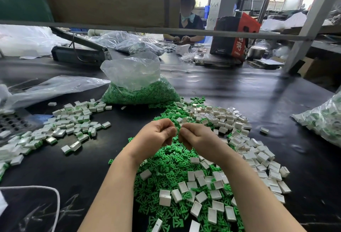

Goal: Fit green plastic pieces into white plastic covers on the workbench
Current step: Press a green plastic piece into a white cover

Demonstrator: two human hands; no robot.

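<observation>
A black workbench [239, 88] fills the room in front of me, crowded on every side. Straight ahead sits a clear plastic bag [137, 84] slumped open, its bottom packed with green pieces. To the left lies a scatter of finished parts [73, 121], white covers with green showing at their edges, and beyond them a flattened empty bag [55, 88]. At the far right edge another bag [324, 119] bulges with white-and-green parts. A grey metal rail [166, 31] crosses the view above the bench, and past it a second worker [188, 16] sits bent over small parts beside a red and black carton [234, 36].

Nothing lies between the two hands and the pile beneath them. The left hand [155, 134] and right hand [195, 135] hover close together above a heap of loose green pieces [171, 172], with white covers [230, 121] strewn over and to the right of that heap. Both hands have fingers curled inward, fingertips nearly meeting; a sliver of white shows between them, but whether each hand pinches a part is too hidden to tell.

The covers are small oblong boxes lying every which way, some open side up, some on edge, with no common direction. The green pieces are likewise jumbled.
</observation>
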